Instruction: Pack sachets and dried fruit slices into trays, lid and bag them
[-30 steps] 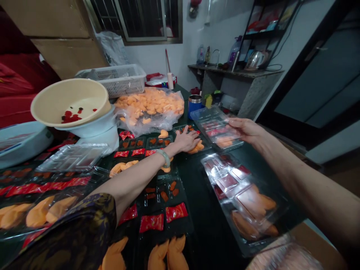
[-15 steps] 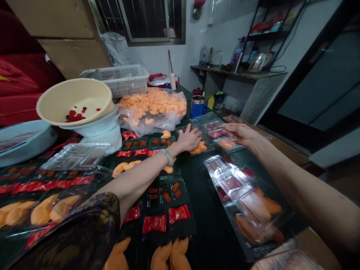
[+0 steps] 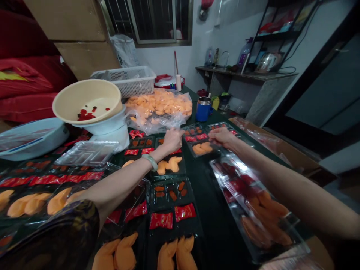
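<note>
- Left hand: fingers narrowed beside a black plastic tray; hold unclear.
- Right hand: curled over its right edge; grip unclear.
- Neighbouring trays sit within reach.

Home room, sink counter, red couch

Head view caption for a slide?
Left hand and right hand reach over black trays of orange pieces and red sachets.

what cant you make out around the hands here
Head view:
Whatever lies under the left hand and right hand: hidden by the hands.
Print on the red packets: too small.
Orange pieces at the bottom: cut off by the frame edge.
Contents of the clear tray: blurred by glare.
</note>
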`<action>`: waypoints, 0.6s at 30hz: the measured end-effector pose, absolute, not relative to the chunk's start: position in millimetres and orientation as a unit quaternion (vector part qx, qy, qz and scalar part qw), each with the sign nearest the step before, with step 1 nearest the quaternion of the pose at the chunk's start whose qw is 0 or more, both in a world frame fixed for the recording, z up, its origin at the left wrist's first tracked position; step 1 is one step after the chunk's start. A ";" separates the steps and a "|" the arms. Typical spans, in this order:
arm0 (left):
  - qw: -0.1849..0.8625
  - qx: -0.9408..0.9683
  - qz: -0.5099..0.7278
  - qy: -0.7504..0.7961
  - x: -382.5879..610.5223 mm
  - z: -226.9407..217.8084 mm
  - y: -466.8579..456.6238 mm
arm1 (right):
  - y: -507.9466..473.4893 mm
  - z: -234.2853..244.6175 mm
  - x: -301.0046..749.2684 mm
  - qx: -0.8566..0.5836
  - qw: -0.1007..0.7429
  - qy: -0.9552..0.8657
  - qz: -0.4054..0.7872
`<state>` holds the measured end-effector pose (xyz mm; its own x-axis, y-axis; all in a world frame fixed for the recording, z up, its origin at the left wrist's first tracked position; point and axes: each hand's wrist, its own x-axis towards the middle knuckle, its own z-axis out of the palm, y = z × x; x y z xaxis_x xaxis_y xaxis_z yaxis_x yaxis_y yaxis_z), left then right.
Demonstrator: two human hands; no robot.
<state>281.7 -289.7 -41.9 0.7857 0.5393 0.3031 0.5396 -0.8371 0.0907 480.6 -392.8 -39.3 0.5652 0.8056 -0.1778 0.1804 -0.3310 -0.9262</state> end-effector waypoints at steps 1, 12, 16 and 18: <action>0.009 -0.951 -0.154 -0.268 282.4 -43.5 -290.9 | -391.1 -40.5 479.1 -0.778 0.440 -0.339 0.292; -0.034 -0.974 -0.018 -0.221 307.3 -52.0 -293.4 | -391.0 -48.1 454.7 -0.853 0.118 -0.505 0.054; -0.084 -0.965 -0.017 -0.248 321.0 -54.4 -288.7 | -380.3 -54.9 450.1 -0.854 0.080 -0.510 0.068; -0.112 -0.955 -0.028 -0.273 330.0 -55.4 -290.5 | -374.4 -56.6 448.7 -0.866 0.083 -0.487 0.070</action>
<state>330.0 -290.5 -55.4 0.8490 0.5283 -0.0080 0.5159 -0.8255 0.2287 448.7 -374.4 -56.6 0.5149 0.8563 -0.0405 0.8330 -0.5109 -0.2122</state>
